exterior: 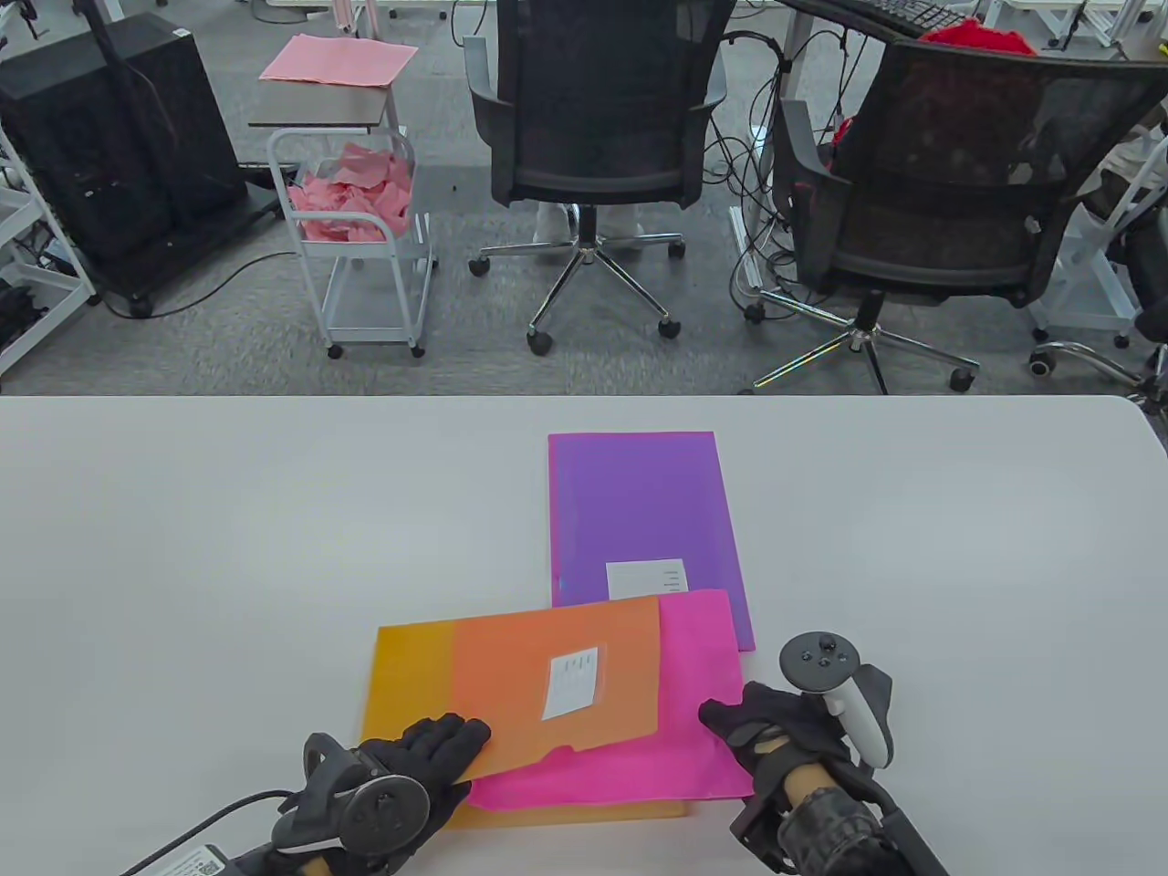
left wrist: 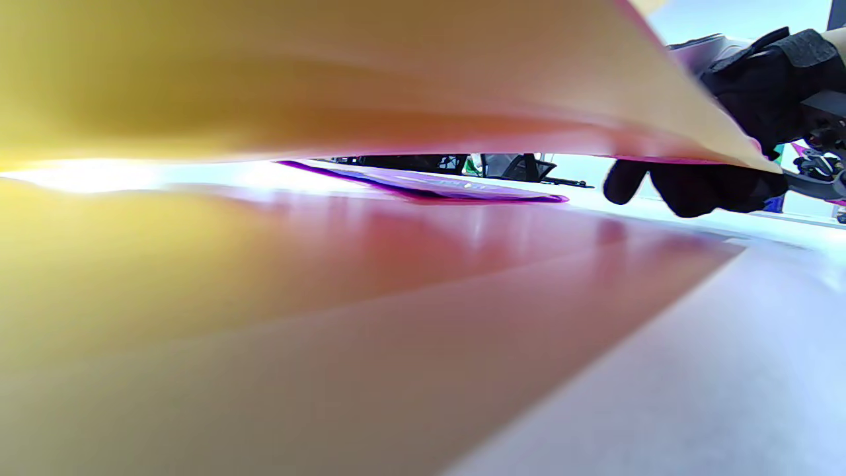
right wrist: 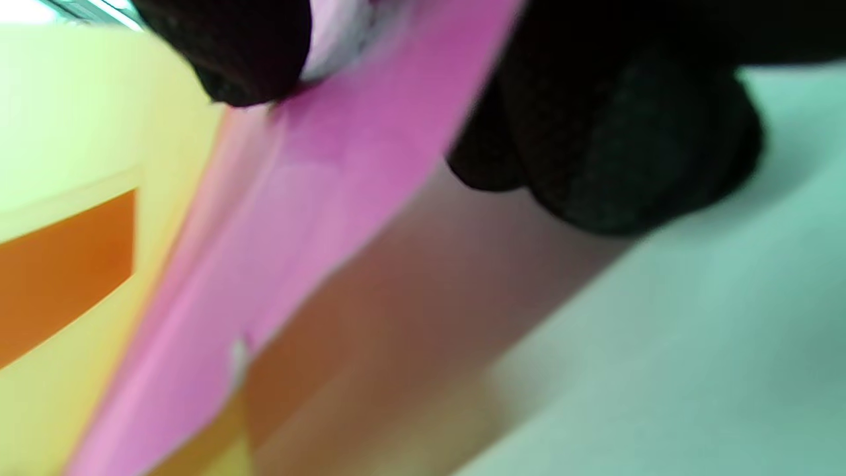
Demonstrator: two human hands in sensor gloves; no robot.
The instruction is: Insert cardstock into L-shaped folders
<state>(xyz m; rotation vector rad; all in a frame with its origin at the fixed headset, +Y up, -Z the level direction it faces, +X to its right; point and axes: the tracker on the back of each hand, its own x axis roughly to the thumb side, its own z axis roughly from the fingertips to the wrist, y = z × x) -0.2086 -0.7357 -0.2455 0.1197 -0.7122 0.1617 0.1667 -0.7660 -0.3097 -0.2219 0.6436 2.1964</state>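
An orange L-shaped folder (exterior: 493, 675) with a white label lies near the table's front edge. A pink cardstock sheet (exterior: 703, 703) sits partly inside it, sticking out to the right and front. My left hand (exterior: 447, 741) holds the folder's top sheet at its near left corner. In the left wrist view that sheet (left wrist: 330, 73) is raised off the bottom sheet (left wrist: 330, 297). My right hand (exterior: 730, 721) pinches the cardstock's right edge. In the right wrist view the thumb (right wrist: 244, 53) is above the cardstock (right wrist: 317, 218) and the other fingers (right wrist: 595, 145) are below it.
A purple folder (exterior: 639, 520) with a white label lies flat just behind the orange one, its near end under the cardstock. The white table (exterior: 182, 547) stretches to both sides. Office chairs and a cart stand on the floor beyond the far edge.
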